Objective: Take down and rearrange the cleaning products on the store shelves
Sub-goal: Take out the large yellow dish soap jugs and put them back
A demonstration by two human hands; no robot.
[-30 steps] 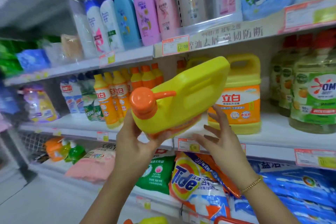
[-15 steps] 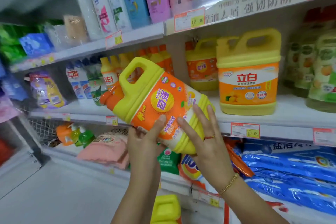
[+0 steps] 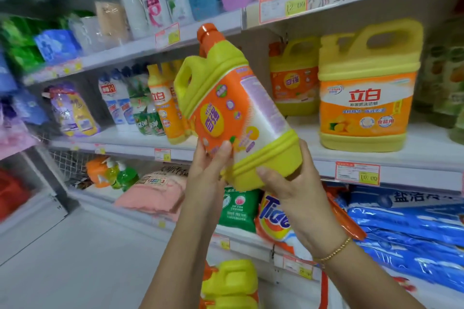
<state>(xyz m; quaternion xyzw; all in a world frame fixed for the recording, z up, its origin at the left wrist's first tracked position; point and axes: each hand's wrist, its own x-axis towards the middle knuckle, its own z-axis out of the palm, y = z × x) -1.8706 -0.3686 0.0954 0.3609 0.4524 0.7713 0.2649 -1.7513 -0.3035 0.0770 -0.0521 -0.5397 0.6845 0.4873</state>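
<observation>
Yellow plastic with an orange label and cap: the detergent jug (image 3: 233, 118) is in the air before the middle shelf (image 3: 426, 155), tilted, cap up-left. My left hand (image 3: 208, 173) grips its lower side, thumb on the label; my right hand (image 3: 288, 190) curls round the base. I judge I'm mid-rearranging; next it needs righting and setting beside the larger yellow jug (image 3: 364, 92).

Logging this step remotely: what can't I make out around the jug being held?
Head view only.
- held jug: label print smeared by motion blur; base partly covered by left hand and right hand.
- small jug: partly hidden behind held jug.
- yellow jugs below: cut by bottom edge.
- price tag: fine print too small.
</observation>
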